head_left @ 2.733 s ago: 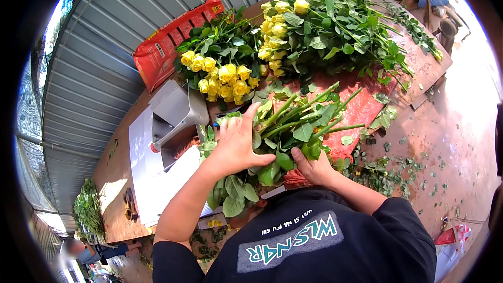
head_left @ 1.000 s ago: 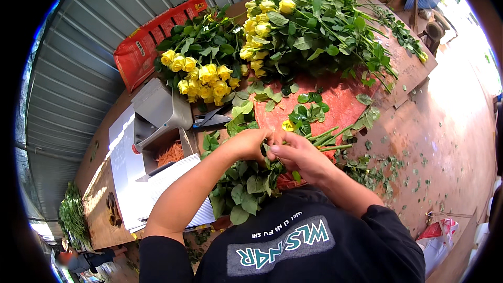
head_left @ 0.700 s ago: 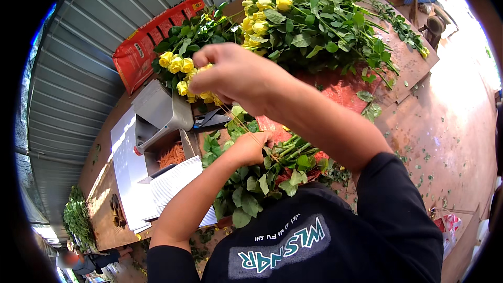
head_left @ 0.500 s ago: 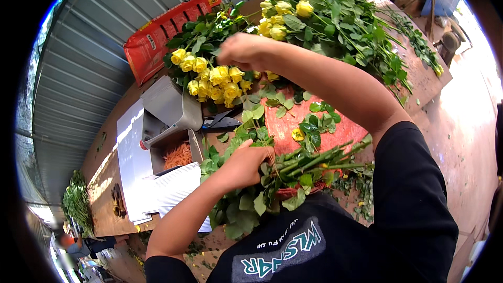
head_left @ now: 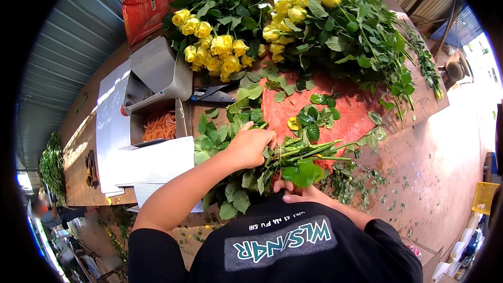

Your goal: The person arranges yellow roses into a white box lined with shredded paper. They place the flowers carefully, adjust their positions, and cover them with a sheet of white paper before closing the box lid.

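Note:
My left hand [head_left: 251,147] is closed round a bundle of leafy flower stems [head_left: 314,150], whose cut ends point right. The leafy part of the bundle [head_left: 238,194] hangs beneath my left wrist, close to my shirt. A thin strand seems to cross the stems just right of my left fingers. My right hand [head_left: 299,194] is below the stems against my shirt, its fingers curled; a bright green leaf [head_left: 304,174] partly covers it, and what it holds cannot be made out. Beyond lies a red sheet [head_left: 335,94] with loose leaves and a yellow bloom [head_left: 294,123].
Yellow roses [head_left: 220,47] lie in two heaps at the back, beside a red bag [head_left: 152,8]. To the left are a grey open box [head_left: 181,81], orange rubber bands [head_left: 160,126], dark scissors [head_left: 214,94] and white corrugated sheets [head_left: 162,167]. Leaf scraps litter the floor at right.
My right hand has come down from beside the yellow roses to below the stems, near my shirt. My left hand keeps its hold on the bundle. The view has shifted slightly.

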`<state>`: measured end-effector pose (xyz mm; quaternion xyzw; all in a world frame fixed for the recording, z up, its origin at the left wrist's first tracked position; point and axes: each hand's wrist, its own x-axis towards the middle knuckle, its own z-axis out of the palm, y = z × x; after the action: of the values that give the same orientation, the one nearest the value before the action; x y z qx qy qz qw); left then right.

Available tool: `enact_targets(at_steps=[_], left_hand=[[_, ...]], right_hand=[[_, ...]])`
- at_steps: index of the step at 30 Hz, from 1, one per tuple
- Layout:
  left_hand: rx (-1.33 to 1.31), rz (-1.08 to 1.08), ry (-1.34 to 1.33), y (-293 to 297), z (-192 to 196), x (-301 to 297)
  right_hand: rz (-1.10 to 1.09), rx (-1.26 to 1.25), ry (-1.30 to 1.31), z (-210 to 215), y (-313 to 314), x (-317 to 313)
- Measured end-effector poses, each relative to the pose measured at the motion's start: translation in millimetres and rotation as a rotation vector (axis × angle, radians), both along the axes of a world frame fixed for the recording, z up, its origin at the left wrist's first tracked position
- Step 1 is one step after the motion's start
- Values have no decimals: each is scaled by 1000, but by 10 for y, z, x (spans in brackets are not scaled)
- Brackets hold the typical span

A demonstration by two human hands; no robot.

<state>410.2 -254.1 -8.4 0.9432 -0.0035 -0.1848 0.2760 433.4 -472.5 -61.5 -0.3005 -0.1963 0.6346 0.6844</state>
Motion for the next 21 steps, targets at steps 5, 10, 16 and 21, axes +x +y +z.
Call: enact_targets(at_steps=[5, 10, 16, 21], left_hand=[[-65, 0, -25, 6, -252, 81], [-57, -44, -11, 26, -135, 109], [-1, -46, -23, -64, 70, -54], [28, -60, 0, -53, 101, -78]], right_hand=[[-137, -115, -1060, 641, 644, 58], [-374, 16, -1221, 892, 881, 86], [-233, -431, -1285, 617, 453, 955], [-99, -464, -1295, 418, 126, 1138]])
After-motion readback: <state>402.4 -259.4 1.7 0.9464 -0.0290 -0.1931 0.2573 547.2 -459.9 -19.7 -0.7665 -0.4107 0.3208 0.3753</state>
